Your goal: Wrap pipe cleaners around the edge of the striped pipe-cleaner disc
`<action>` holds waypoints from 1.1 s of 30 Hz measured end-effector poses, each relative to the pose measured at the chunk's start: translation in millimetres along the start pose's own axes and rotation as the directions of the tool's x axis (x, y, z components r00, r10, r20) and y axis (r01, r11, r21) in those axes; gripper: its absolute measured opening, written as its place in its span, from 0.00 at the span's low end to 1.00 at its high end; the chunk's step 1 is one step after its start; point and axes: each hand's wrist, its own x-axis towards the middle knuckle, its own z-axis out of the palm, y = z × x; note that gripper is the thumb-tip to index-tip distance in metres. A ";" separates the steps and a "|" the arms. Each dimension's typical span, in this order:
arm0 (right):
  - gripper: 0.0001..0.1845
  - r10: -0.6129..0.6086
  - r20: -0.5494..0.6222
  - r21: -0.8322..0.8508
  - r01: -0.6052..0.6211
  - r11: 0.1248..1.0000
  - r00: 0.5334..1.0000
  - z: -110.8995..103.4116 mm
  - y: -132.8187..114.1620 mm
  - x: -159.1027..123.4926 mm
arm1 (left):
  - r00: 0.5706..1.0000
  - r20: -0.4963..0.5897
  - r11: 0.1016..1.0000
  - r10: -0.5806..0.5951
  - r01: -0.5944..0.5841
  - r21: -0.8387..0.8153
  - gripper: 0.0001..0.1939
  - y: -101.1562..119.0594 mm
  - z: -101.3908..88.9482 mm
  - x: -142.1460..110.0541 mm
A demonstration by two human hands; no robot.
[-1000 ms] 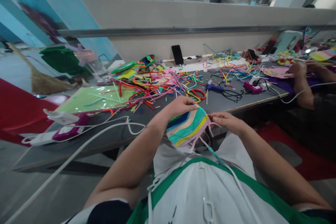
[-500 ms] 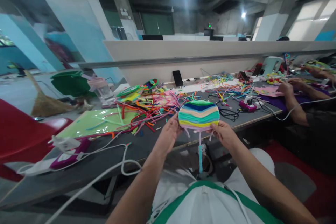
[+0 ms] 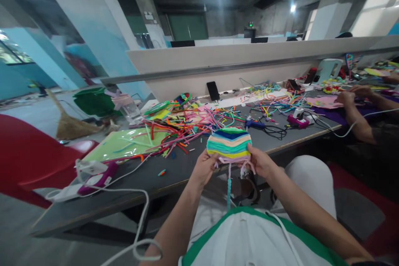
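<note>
Both hands, left (image 3: 204, 168) and right (image 3: 260, 163), each keep a pinching grip on the striped disc (image 3: 230, 144) at lower centre, over the desk (image 3: 174, 170) edge, seemingly inspecting it; next, tidying its loose ends needs care.

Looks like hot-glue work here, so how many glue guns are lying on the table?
3: a purple glue gun at the near left edge, a blue glue gun mid-table, and a second purple glue gun farther right. More may hide under the pipe-cleaner pile.

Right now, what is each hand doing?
Left hand: closed on the left edge of the striped pipe-cleaner disc.
Right hand: closed on the disc's right edge.
</note>
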 end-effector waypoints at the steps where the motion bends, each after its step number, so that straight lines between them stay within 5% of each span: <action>1: 0.22 0.035 -0.005 0.015 -0.035 0.999 0.999 -1.0 1.8 1.4 | 1.000 0.001 1.000 -0.007 0.007 0.003 0.16 -2.4 -1.5 -0.3; 4: 0.20 0.061 -0.012 0.067 -0.060 0.996 0.998 -4.1 3.7 3.8 | 0.999 0.001 0.999 -0.036 0.036 -0.010 0.16 -7.5 -3.6 0.9; 12: 0.17 -0.155 -0.023 0.154 0.157 0.976 0.988 -17.3 -7.6 2.9 | 0.974 0.068 0.963 -0.216 0.224 -0.151 0.21 -16.3 10.5 -2.4; 20: 0.18 -0.253 -0.024 0.253 0.250 0.934 0.967 -22.6 -5.4 6.0 | 0.918 0.094 0.921 -0.386 0.378 0.096 0.21 -33.4 41.3 -34.6; 27: 0.21 -0.200 0.066 0.056 0.197 0.979 0.978 -25.2 2.9 -1.2 | 0.977 0.041 0.895 -0.208 0.173 0.410 0.16 -36.6 46.0 -33.2; 33: 0.18 -0.129 0.065 -0.144 0.137 0.980 0.990 -26.0 6.8 -2.2 | 0.972 0.039 0.876 -0.230 0.189 0.444 0.16 -39.1 43.2 -34.5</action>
